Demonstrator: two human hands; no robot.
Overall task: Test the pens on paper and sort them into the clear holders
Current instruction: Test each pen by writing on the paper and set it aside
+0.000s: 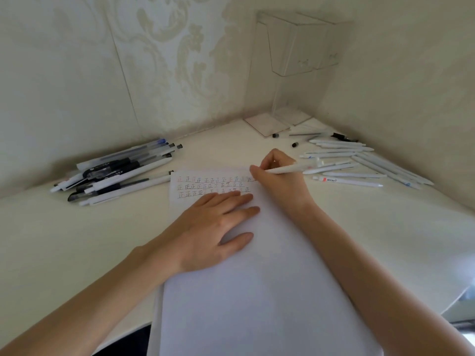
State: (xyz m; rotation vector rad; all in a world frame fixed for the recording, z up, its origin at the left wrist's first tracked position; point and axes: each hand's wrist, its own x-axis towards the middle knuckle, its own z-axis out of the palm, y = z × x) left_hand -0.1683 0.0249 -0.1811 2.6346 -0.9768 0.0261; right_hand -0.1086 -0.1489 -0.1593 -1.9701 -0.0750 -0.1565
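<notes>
A white sheet of paper (257,265) lies in front of me, its top marked with three rows of small written characters (213,187). My right hand (280,176) grips a white pen (290,169) with its tip on the paper at the right end of the rows. My left hand (216,224) lies flat on the paper, fingers straight, just below the writing. A heap of black, blue and white pens (115,173) lies to the left. Several white pens (359,163) lie to the right. Two clear holders (295,47) stand in the far corner.
The white desk (64,240) sits in a corner between two pale patterned walls. Two small black caps (295,144) and a clear flat base plate (267,124) lie near the holders. The desk's front edge curves away at the lower right.
</notes>
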